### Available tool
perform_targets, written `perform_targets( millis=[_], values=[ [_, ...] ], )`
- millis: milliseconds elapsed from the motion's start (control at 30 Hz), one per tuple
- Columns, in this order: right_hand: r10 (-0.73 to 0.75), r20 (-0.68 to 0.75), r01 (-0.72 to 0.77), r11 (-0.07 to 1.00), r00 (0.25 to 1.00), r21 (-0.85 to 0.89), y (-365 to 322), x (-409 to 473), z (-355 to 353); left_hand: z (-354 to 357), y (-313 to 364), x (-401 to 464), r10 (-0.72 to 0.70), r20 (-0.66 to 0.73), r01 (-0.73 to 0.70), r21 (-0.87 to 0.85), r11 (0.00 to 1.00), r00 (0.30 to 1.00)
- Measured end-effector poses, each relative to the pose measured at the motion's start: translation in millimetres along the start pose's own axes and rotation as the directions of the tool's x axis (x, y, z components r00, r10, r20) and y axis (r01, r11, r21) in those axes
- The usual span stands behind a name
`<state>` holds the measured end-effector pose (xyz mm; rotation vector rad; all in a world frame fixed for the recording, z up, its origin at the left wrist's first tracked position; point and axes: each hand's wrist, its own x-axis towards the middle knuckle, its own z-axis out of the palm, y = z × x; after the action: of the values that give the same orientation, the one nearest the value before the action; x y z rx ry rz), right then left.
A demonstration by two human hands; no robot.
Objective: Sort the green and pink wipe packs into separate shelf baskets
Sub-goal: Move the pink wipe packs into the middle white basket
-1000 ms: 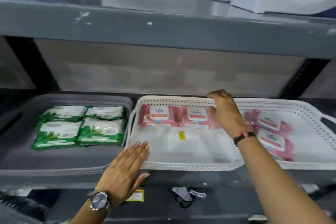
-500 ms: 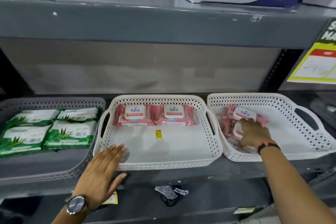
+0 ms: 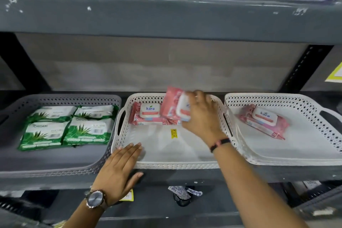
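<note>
Four green packs (image 3: 68,127) lie flat in grey basket (image 3: 61,159). Pink packs (image 3: 148,114) line middle white basket (image 3: 166,164) rear; one pink pack (image 3: 172,105) tilted above; another pack (image 3: 262,120) in right basket (image 3: 296,159).

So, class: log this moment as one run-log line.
right hand: holds pink pack over middle basket | left hand: flat on its front rim | green packs: grey basket

Grey metal shelf (image 3: 166,177) carrying three perforated baskets side by side: grey basket (image 3: 61,161) sitting at left, white middle basket (image 3: 177,164) touching it, second white basket (image 3: 288,159) lying just beside at right. Left hand (image 3: 118,174) resting flat over shelf's front edge and middle basket's rim.
</note>
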<state>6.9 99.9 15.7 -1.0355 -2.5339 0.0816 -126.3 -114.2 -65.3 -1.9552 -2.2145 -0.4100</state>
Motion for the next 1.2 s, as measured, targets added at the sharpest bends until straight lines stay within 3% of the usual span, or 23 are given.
perform_targets(
  millis=[233,333,400,500,600,700,767,833,967,1200],
  values=[
    [-0.201,0.281,0.233,0.969,0.939,-0.085,-33.3,-1.9,74.8,0.4,0.4,0.0,-0.006,0.0,0.006,-0.003,1.0,1.0],
    [-0.222,0.343,0.22,0.974,0.913,0.048,-27.3,1.7,65.5,1.4,0.7,0.2,-0.008,-0.01,0.007,-0.008,1.0,1.0],
    [-0.228,0.27,0.195,0.97,0.935,0.145,-14.5,7.8,47.3,2.2,1.1,0.5,-0.014,-0.012,0.014,-0.007,1.0,1.0],
    [-0.076,-0.013,0.077,0.991,0.997,0.108,31.9,19.4,16.5,3.7,2.6,0.4,-0.025,-0.02,0.025,-0.005,1.0,0.999],
    [0.17,-0.109,-0.174,0.984,0.979,-0.029,94.7,23.2,-3.0,3.7,4.0,0.7,-0.031,-0.029,0.031,-0.001,1.0,0.999],
    [0.377,0.081,-0.351,0.907,0.923,-0.232,145.2,18.4,-2.1,3.8,5.5,1.5,-0.03,-0.041,0.03,-0.002,1.0,0.999],
    [0.461,0.264,-0.357,0.862,0.847,-0.359,164.6,12.9,3.5,4.1,6.0,1.9,-0.028,-0.047,0.029,0.0,1.0,0.999],
    [0.519,0.34,-0.374,0.833,0.784,-0.409,178.0,9.7,8.4,4.6,5.7,1.9,-0.024,-0.047,0.024,0.008,1.0,0.999],
    [0.6,0.358,-0.411,0.775,0.715,-0.48,196.6,8.9,13.4,5.5,4.6,1.6,-0.022,-0.048,0.022,0.007,1.0,0.999],
    [0.598,0.223,-0.463,0.764,0.77,-0.45,198.0,10.1,16.0,7.6,4.5,2.4,-0.024,-0.062,0.023,-0.003,1.0,0.998]
  ],
)
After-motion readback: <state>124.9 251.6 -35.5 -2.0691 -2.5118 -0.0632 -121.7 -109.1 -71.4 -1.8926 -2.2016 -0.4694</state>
